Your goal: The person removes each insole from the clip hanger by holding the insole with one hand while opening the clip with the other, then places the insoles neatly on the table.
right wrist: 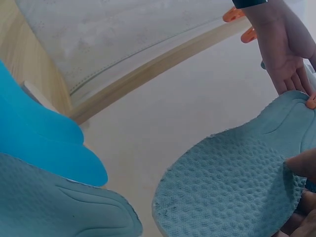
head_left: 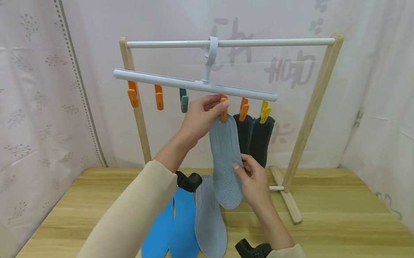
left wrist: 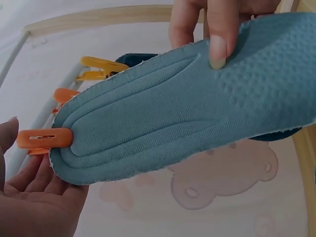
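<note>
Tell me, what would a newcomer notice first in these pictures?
Probably the two vivid blue insoles, lying together on the wooden table beside a grey-blue one. Next, perhaps the raised grey-blue insole below the tilted white hanger, its narrow end in an orange clip and its edge pinched by the right grip.
</note>
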Available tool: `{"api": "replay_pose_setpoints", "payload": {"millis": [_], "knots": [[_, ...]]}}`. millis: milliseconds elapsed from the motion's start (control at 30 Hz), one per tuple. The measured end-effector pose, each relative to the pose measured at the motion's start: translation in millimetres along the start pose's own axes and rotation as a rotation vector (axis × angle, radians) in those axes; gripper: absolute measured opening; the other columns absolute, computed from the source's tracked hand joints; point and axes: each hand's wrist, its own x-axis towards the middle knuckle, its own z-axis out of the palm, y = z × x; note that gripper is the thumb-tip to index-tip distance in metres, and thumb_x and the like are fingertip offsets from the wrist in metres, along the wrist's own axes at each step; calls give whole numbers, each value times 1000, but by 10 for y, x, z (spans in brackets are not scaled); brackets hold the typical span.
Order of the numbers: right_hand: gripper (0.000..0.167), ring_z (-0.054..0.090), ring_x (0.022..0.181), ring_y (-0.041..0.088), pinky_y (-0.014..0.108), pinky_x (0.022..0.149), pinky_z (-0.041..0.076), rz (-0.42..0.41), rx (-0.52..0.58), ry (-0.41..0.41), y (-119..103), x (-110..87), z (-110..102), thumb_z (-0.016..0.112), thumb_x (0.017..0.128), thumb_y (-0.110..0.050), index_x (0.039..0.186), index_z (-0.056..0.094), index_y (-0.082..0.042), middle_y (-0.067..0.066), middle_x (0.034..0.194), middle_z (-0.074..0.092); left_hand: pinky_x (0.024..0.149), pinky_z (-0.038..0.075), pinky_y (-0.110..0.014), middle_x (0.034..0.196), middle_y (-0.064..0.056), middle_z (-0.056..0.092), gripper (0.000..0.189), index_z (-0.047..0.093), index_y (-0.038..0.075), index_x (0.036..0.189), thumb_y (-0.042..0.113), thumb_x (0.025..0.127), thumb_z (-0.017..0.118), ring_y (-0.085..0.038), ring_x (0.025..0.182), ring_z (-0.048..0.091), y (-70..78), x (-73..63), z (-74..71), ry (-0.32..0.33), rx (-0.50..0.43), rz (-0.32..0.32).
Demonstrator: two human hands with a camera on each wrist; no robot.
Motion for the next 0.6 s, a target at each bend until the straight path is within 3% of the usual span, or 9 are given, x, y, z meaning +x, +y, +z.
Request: {"api": "replay_pose_setpoints", "payload": {"millis": [333,600], "knots": [[29,64,97,16,22,81,51,-7,5,-5,13,3,24,58,102,-10,130,62,-4,19,117,72,108,52,-41,137,-8,66,45,58,11,142,31,102,62,-22,126,62,16,46,6,39,46,-21],[29,63,98,18,22,81,50,-9,0,-3,20,13,-1,58,102,-10,130,63,-5,19,117,72,105,54,-40,130,-9,69,38,63,8,133,30,101,63,-22,119,64,37,97,31,27,28,-23]]}}
